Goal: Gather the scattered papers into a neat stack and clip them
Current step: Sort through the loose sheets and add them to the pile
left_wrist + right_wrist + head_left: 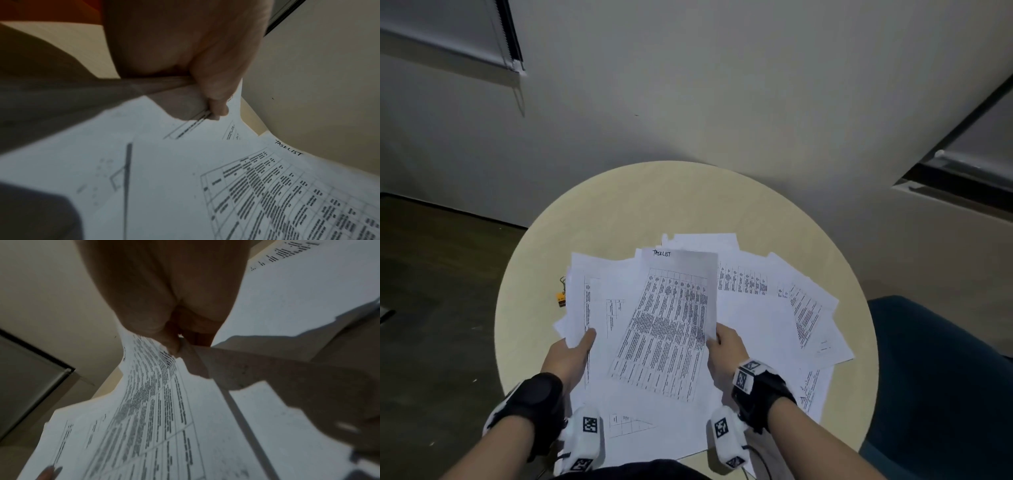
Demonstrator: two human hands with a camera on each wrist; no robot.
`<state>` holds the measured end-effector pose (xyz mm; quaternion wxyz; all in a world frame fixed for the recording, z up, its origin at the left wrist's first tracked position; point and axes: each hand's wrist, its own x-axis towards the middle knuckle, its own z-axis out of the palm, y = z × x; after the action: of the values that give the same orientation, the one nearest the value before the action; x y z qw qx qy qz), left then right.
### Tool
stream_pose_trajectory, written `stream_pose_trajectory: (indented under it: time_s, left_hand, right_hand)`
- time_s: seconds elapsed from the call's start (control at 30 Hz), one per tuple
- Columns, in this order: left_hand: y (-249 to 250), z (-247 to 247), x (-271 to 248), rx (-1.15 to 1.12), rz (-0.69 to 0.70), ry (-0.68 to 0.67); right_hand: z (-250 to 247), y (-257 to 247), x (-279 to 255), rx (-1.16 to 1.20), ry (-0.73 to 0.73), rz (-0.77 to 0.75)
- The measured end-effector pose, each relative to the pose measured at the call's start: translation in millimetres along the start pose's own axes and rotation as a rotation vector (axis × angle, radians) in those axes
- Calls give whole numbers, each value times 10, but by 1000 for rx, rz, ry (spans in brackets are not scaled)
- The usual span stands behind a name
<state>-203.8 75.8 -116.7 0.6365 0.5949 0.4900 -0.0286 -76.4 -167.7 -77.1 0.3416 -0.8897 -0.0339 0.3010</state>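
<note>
The printed papers (pixel 681 329) lie fanned across the near half of the round table (pixel 619 205), thin white sheets with dense grey tables, edges pointing every way. The topmost one, headed "TASKLIST" in handwriting, is lifted and tilted. The right hand (pixel 724 349) pinches that sheet at its right edge, thumb on top. The left hand (pixel 571 353) grips the left part of the pile, thumb laid over several sheets with the fingers underneath.

By my reading the gathering has only begun — a few sheets are in hand, while many more sprawl out to the right, unaligned. Squaring the edges and clipping are both left to do.

A binder clip (pixel 561 298) — small, orange-bodied with wire handles — sits on the pale, smooth tabletop just left of the pile, partly hidden by a sheet edge and untouched.
</note>
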Motion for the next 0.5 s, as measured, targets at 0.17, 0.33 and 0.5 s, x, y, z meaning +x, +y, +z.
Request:
stream_pose_trajectory:
  time_s: [0.17,0.33,0.5]
  left_hand:
    - [-89,-16,51,-24,-19,3]
    - [-50,-4,63,28,5,43]
    - [-78,12,54,-15,8,71]
  right_hand:
    - [-149,162,-67,-36,191,-59]
    - [-294,350,-65,5,223,60]
    - [-180,317,-83,-189,18,56]
